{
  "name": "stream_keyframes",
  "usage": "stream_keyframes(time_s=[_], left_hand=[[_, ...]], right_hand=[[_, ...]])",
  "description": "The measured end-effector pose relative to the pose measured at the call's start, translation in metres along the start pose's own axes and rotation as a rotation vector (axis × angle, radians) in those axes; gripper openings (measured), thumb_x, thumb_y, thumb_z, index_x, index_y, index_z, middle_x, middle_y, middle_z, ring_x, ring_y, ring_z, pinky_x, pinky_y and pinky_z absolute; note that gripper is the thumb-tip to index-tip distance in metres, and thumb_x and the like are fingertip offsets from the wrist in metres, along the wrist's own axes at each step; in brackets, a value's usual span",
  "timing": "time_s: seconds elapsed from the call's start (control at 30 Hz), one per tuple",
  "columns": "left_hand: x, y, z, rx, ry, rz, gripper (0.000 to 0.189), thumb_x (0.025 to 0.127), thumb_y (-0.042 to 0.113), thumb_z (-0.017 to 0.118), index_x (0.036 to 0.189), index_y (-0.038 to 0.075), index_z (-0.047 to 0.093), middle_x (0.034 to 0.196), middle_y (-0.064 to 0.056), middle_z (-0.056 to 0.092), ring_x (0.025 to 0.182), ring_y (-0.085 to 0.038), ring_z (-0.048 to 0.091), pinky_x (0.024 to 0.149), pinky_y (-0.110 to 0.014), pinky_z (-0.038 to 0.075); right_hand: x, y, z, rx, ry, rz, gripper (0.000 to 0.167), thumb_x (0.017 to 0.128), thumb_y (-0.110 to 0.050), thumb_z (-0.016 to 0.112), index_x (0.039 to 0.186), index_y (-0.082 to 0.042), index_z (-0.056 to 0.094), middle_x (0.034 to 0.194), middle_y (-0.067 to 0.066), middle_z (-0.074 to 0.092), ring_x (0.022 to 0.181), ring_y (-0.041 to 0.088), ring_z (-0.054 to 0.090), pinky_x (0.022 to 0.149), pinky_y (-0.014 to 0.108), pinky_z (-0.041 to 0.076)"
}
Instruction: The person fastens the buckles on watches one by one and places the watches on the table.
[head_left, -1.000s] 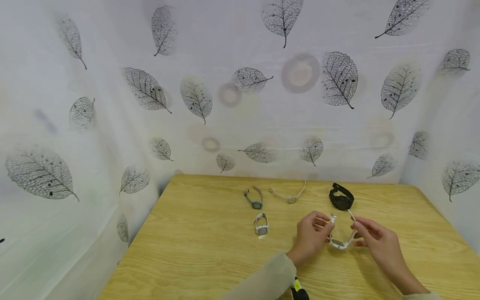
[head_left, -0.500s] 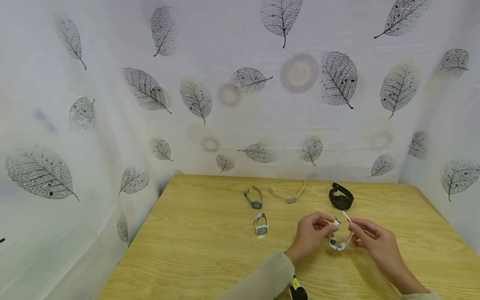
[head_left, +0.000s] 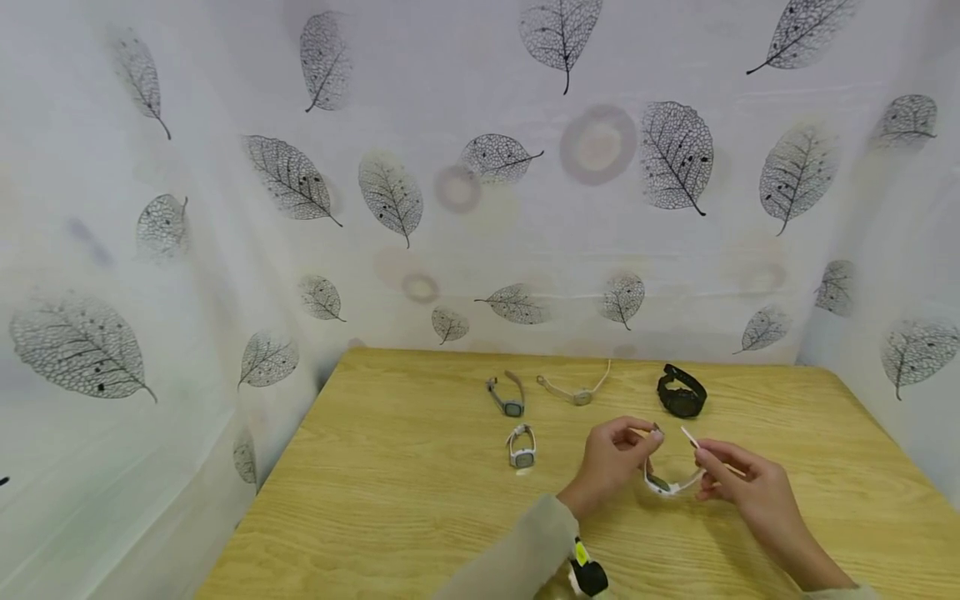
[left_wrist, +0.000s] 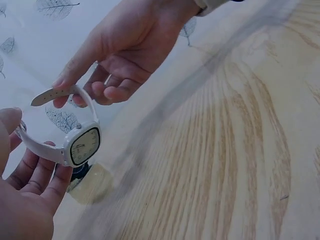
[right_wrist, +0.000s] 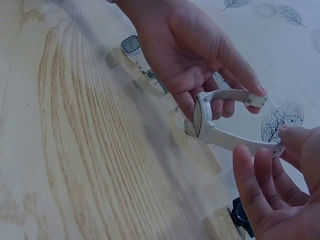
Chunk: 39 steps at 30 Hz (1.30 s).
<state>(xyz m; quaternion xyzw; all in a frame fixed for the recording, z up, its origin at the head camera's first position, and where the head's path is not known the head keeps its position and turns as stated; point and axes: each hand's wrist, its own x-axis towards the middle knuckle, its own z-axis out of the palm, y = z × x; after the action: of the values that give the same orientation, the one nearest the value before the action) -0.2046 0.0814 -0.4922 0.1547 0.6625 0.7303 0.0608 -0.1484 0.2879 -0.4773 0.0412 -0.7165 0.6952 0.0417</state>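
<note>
Between my hands hangs a white wristwatch [head_left: 660,485] with a squarish dial, its strap undone and bent up into a U. My left hand [head_left: 613,460] pinches the buckle end of the strap between thumb and fingers. With thumb and forefinger, my right hand [head_left: 750,490] pinches the other end, the strap piece with holes [left_wrist: 52,95]. The right strap's tip sticks up past the fingers, apart from the buckle. In the right wrist view the watch case [right_wrist: 202,117] shows side-on near the left hand's fingers.
Behind the hands lies a black watch [head_left: 682,393] on the wooden table [head_left: 390,483]. To the left are a grey watch [head_left: 512,407], a pale slim watch [head_left: 582,397] and a white buckled watch [head_left: 522,458]. A leaf-printed curtain [head_left: 450,250] borders the table.
The strap ends came close together half a second ago and now stand farther apart. My left hand has shifted left with the buckle end, and the watch case has swung left with it.
</note>
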Motion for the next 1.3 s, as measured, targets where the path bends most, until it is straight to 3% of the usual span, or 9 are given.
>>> stream_keyframes(time_s=[0.1,0.27,0.5,0.7,1.0,1.17,1.3], left_hand=[[0.001,0.0,-0.004,-0.039,-0.002,0.0,0.015,0.097,0.021,0.075,0.109,0.012,0.077,0.087,-0.003,0.073,0.061,-0.008,0.064,0.071,-0.044,0.062],[0.002,0.001,-0.005,-0.064,0.002,0.02,0.014,0.095,0.015,0.076,0.107,0.007,0.078,0.091,0.003,0.076,0.067,-0.007,0.066,0.074,-0.039,0.063],[0.003,0.003,-0.005,-0.085,0.01,0.021,0.011,0.093,0.013,0.078,0.104,0.013,0.08,0.087,0.004,0.077,0.07,-0.006,0.069,0.07,-0.025,0.061],[0.003,0.002,-0.006,-0.084,-0.002,0.02,0.011,0.093,0.012,0.078,0.104,0.009,0.08,0.087,0.004,0.076,0.07,-0.006,0.069,0.069,-0.021,0.059],[0.002,0.006,-0.006,-0.08,0.006,0.014,0.009,0.094,0.012,0.076,0.102,0.008,0.078,0.093,-0.015,0.076,0.07,-0.007,0.068,0.069,-0.024,0.06],[0.0,0.009,-0.006,-0.07,0.004,0.019,0.011,0.094,0.011,0.076,0.104,0.007,0.078,0.089,-0.004,0.076,0.071,-0.008,0.067,0.074,-0.036,0.063],[-0.001,0.008,-0.006,-0.041,-0.016,0.021,0.012,0.094,0.012,0.077,0.104,0.006,0.078,0.089,0.0,0.076,0.071,-0.007,0.067,0.073,-0.034,0.063]], right_hand=[[0.0,0.001,0.0,-0.009,-0.007,0.001,0.034,0.102,-0.009,0.066,0.128,0.011,0.064,0.096,0.006,0.072,0.076,0.013,0.068,0.069,0.039,0.062],[0.0,0.003,0.002,-0.034,-0.02,0.008,0.033,0.101,-0.009,0.066,0.127,0.012,0.065,0.096,0.007,0.071,0.075,0.013,0.067,0.069,0.04,0.062],[0.001,0.004,0.003,-0.076,-0.016,0.014,0.035,0.101,-0.01,0.067,0.126,0.015,0.063,0.093,0.008,0.069,0.073,0.014,0.068,0.067,0.039,0.062],[0.0,0.001,0.004,-0.116,-0.029,0.034,0.038,0.102,-0.012,0.067,0.127,0.015,0.062,0.093,0.01,0.069,0.073,0.017,0.068,0.067,0.039,0.063],[0.0,0.002,0.008,-0.302,-0.061,0.029,0.034,0.102,-0.015,0.068,0.126,0.009,0.067,0.099,0.006,0.074,0.071,0.024,0.071,0.064,0.036,0.062],[0.003,0.002,0.011,-0.323,-0.037,0.052,0.039,0.102,-0.022,0.067,0.128,0.007,0.067,0.096,0.009,0.072,0.071,0.02,0.068,0.064,0.034,0.061],[0.003,0.001,0.012,-0.296,-0.008,0.064,0.04,0.103,-0.021,0.067,0.13,0.009,0.065,0.093,0.006,0.07,0.072,0.014,0.066,0.067,0.034,0.062]])
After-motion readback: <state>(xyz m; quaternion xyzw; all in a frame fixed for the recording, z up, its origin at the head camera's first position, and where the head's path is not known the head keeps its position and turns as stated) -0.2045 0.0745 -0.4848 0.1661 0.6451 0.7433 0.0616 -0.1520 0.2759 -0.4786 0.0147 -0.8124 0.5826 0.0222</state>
